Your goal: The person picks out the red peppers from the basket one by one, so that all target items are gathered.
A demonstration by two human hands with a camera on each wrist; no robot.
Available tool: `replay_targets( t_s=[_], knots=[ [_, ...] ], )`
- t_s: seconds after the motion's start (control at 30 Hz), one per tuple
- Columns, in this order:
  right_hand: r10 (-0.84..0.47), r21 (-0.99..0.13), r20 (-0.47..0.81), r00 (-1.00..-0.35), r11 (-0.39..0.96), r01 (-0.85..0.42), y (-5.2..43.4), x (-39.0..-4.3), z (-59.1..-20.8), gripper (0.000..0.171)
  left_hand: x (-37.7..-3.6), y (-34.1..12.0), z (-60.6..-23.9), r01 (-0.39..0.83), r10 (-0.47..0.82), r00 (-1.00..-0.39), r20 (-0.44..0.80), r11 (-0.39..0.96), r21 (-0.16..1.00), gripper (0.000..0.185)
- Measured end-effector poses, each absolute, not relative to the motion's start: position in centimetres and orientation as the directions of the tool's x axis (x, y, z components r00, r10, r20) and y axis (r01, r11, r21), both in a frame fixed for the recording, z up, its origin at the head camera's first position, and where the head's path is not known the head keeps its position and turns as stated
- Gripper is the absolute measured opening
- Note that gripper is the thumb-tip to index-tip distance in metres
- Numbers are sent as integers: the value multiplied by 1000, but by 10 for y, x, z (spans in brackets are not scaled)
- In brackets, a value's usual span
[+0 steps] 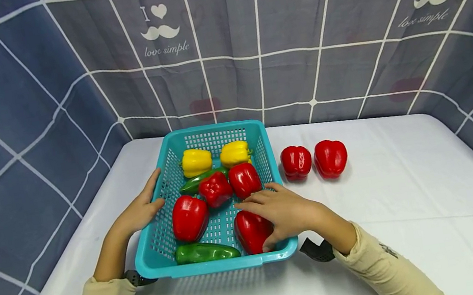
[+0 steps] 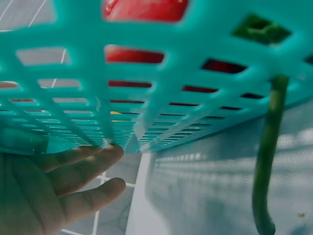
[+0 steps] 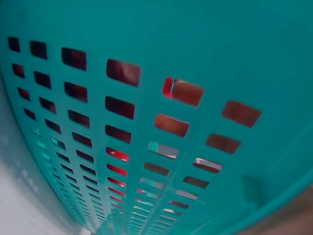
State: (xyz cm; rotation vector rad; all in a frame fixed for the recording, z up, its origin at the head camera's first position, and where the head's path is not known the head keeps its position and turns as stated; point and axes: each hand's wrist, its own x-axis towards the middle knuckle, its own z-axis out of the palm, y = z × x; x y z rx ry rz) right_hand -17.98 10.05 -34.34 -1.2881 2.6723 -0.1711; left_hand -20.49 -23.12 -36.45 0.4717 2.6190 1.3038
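A teal mesh basket (image 1: 218, 266) sits on the white table and holds several peppers. My right hand (image 1: 275, 213) reaches inside at the front right and grips a red pepper (image 1: 249, 234), fingers over its top and thumb at its near side. My left hand (image 1: 145, 205) rests flat against the outside of the basket's left wall, fingers straight. In the left wrist view the left hand (image 2: 73, 186) lies under the basket mesh (image 2: 146, 117). The right wrist view shows only the basket wall (image 3: 146, 44).
Also in the basket are other red peppers (image 1: 189, 218), two yellow peppers (image 1: 196, 161) at the back and a long green pepper (image 1: 206, 252) at the front. Two red peppers (image 1: 296, 162) stand on the table to the basket's right. Grey checked cloth walls surround the table.
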Motion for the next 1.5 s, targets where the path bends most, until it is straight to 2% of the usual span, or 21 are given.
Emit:
replay_targets(
  t_s=[0.53, 0.83, 1.5],
  knots=[
    [-798, -78, -140, -586, 599, -797, 98, -179, -341, 82, -205, -229, -362, 203, 368, -930, -16, 549, 811, 75],
    [-769, -99, -175, -614, 635, -766, 96, -179, -341, 86, -203, -228, -361, 193, 363, -932, -22, 545, 816, 75],
    [-726, -71, -214, -653, 679, -731, 86, -179, -342, 96, -203, -231, -363, 200, 360, -933, -12, 545, 814, 76]
  ],
)
